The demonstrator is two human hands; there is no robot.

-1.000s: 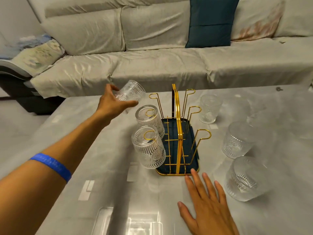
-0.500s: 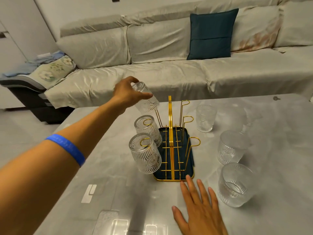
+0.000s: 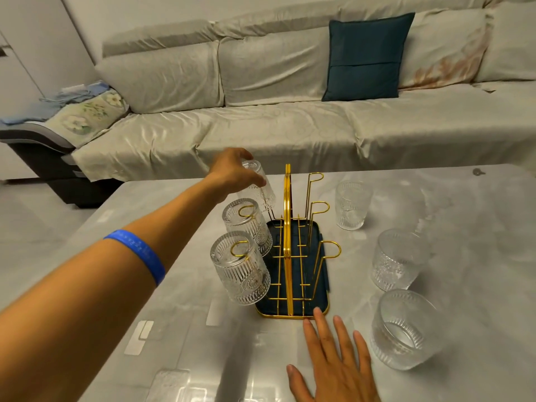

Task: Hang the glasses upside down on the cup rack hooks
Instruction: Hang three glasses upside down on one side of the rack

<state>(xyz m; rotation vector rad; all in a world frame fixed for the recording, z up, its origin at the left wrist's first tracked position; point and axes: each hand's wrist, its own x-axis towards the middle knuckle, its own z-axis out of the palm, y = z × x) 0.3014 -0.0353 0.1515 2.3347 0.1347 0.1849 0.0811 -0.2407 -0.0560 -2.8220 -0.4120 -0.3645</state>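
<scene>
A gold wire cup rack (image 3: 287,227) with a dark blue tray stands mid-table. Two ribbed glasses hang upside down on its left hooks, the near one (image 3: 240,271) and the middle one (image 3: 246,224). My left hand (image 3: 232,172) grips a third glass (image 3: 261,190) bottom-up over the far left hook, which it hides. The three right hooks (image 3: 330,248) are bare. My right hand (image 3: 333,367) lies flat on the table, fingers spread, just in front of the rack. Three upright glasses stand right of the rack, far (image 3: 351,206), middle (image 3: 397,262) and near (image 3: 403,329).
The grey marble-look table (image 3: 174,329) ends at a pale covered sofa (image 3: 261,132) with a dark teal cushion (image 3: 365,56). A small dark object (image 3: 477,171) lies at the far right of the table. A clear tray edge (image 3: 171,387) shows at the bottom.
My left hand has turned the glass from tilted to bottom-up and lowered it over the far left hook. My right hand stayed flat on the table.
</scene>
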